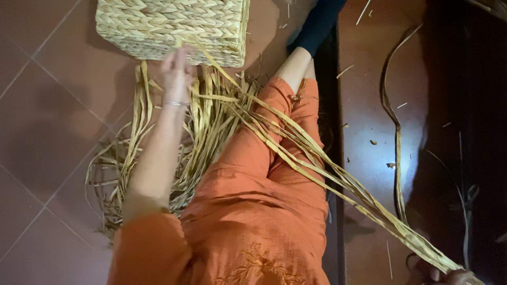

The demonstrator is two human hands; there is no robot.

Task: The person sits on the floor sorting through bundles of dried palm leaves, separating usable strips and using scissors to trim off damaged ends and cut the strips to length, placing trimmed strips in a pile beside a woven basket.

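Observation:
My left hand [177, 71] reaches forward to the lower edge of a woven straw basket [171, 26] lying on the tiled floor, fingers pinched on the start of a bundle of long dried straw strands [296, 150]. The strands run taut from the basket diagonally across my orange-clad lap to the bottom right corner. There my right hand [457, 277], only partly in view, grips their far end. A thin bangle sits on my left wrist.
A loose heap of dried straw [137, 158] lies on the red floor tiles under my left arm. One long curled strand [396, 132] and small scraps lie on the floor to the right. A dark sock covers my foot [317, 24] near the basket.

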